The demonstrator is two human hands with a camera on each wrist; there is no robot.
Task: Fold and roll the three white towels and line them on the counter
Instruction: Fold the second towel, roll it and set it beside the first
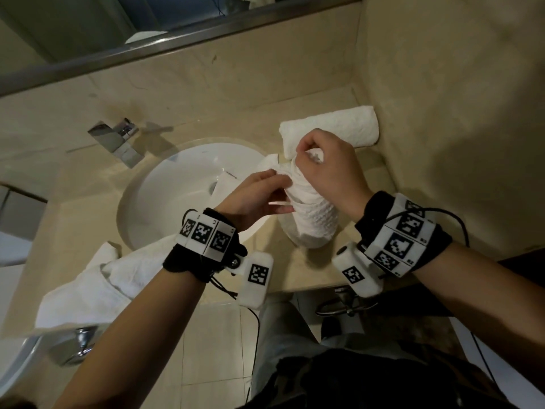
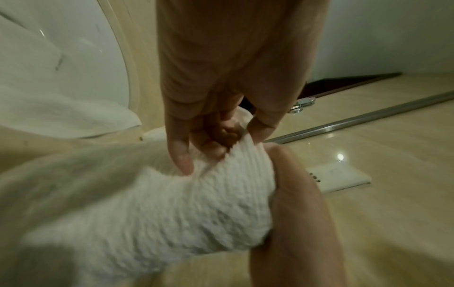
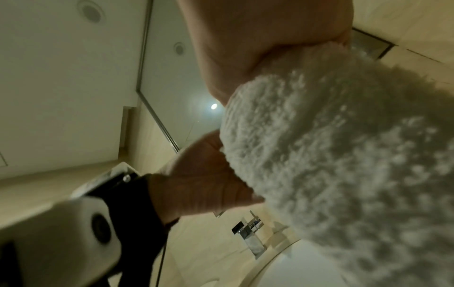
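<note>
A partly rolled white towel [image 1: 314,219] is held tilted over the counter [image 1: 295,270], right of the sink. My left hand [image 1: 281,196] pinches its upper left side, with the fingers tucked into a fold [image 2: 211,151]. At the roll's top end my right hand [image 1: 306,160] grips the bunched cloth; the same towel [image 3: 331,155] fills the right wrist view. A finished towel roll [image 1: 330,129] lies against the back right wall. The third towel [image 1: 97,284] lies loose and unfolded at the counter's front left, partly under my left forearm.
The white sink [image 1: 165,196] takes up the counter's middle, with a chrome faucet [image 1: 118,140] behind it. A mirror edge [image 1: 177,39] runs along the back wall. A side wall [image 1: 442,113] closes the right. The counter's front edge [image 1: 295,289] is just below my wrists.
</note>
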